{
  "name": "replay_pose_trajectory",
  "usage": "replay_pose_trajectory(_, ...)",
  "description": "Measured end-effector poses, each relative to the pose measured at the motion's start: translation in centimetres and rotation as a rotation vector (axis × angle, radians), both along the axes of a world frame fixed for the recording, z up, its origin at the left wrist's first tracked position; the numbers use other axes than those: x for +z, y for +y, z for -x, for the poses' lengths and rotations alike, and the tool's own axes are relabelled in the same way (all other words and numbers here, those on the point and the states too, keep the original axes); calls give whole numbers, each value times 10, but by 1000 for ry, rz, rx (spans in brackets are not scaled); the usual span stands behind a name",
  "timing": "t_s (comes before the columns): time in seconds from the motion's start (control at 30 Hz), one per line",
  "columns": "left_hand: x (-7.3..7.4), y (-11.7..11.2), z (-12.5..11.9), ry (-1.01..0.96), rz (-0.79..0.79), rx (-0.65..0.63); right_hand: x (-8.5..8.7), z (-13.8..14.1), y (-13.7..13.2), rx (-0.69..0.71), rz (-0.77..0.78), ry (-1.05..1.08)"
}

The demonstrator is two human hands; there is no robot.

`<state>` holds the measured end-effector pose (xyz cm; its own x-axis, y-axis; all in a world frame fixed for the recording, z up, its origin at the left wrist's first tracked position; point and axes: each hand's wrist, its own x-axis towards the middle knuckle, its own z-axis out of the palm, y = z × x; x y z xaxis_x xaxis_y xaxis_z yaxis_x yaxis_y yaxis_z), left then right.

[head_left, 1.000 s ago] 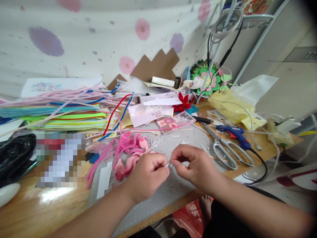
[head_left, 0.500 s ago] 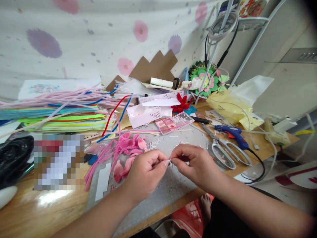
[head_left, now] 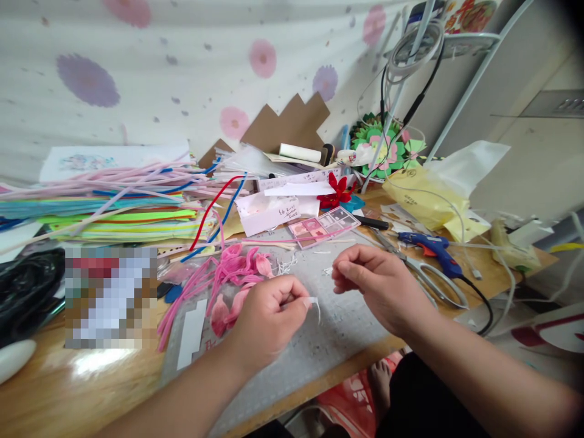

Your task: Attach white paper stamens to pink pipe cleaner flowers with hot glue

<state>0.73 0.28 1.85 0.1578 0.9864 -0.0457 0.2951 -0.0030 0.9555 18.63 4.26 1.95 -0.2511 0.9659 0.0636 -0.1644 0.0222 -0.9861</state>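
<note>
My left hand (head_left: 269,316) is curled over the grey cutting mat (head_left: 337,328) and pinches a small white strip (head_left: 312,302) between thumb and forefinger. Its free end hangs down. My right hand (head_left: 381,286) hovers a little to the right and further back, apart from the strip, with its fingers curled in; nothing shows between them. Just left of my left hand lies a heap of pink pipe-cleaner petals (head_left: 237,274).
Scissors (head_left: 433,283) and a blue glue gun (head_left: 433,246) with its black cord lie right of the mat. Behind it are a pink palette (head_left: 322,225), a white box (head_left: 269,213) and a red flower (head_left: 337,188). Coloured pipe cleaners and paper sheets (head_left: 114,207) pile up at the left.
My right hand has let go of the white strip and drawn back to the right. The left hand still pinches the strip, whose free end now dangles.
</note>
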Motion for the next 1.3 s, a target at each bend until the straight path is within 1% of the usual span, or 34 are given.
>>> replay_pose_trajectory(0.07,-1,0,0,-20,7,-1,1,-5,2,-59,-23,72)
replay_pose_trajectory(0.13,-3,1,1,-39,22,4,2,-9,3,-72,-43,95)
replay_pose_trajectory(0.33,-3,2,2,-83,74,28,-4,-11,0,51,-10,82)
replay_pose_trajectory(0.43,-3,2,3,-96,82,35,-6,-12,-3,96,-51,65)
replay_pose_trajectory(0.57,-5,3,4,-105,56,49,-4,-15,-6,177,-116,54)
replay_pose_trajectory(0.7,-7,3,4,-120,49,58,-1,-14,-8,220,-100,108)
replay_pose_trajectory(0.77,-7,3,4,-122,39,61,0,-15,-9,220,-90,122)
replay_pose_trajectory(0.87,-5,3,3,-113,25,76,1,-20,-12,202,-111,53)
replay_pose_trajectory(0.97,-3,2,2,-128,31,81,5,-27,-15,270,-49,-63)
replay_pose_trajectory(1.03,-2,1,1,-148,38,68,7,-28,-16,284,-5,-135)
replay_pose_trajectory(1.17,-3,-1,0,-141,50,37,7,-18,-17,249,-37,-211)
replay_pose_trajectory(1.23,-3,-1,0,-108,33,9,5,-10,-18,264,-67,-198)
replay_pose_trajectory(1.3,-3,-1,0,-68,-7,-24,3,-4,-18,258,-65,-152)
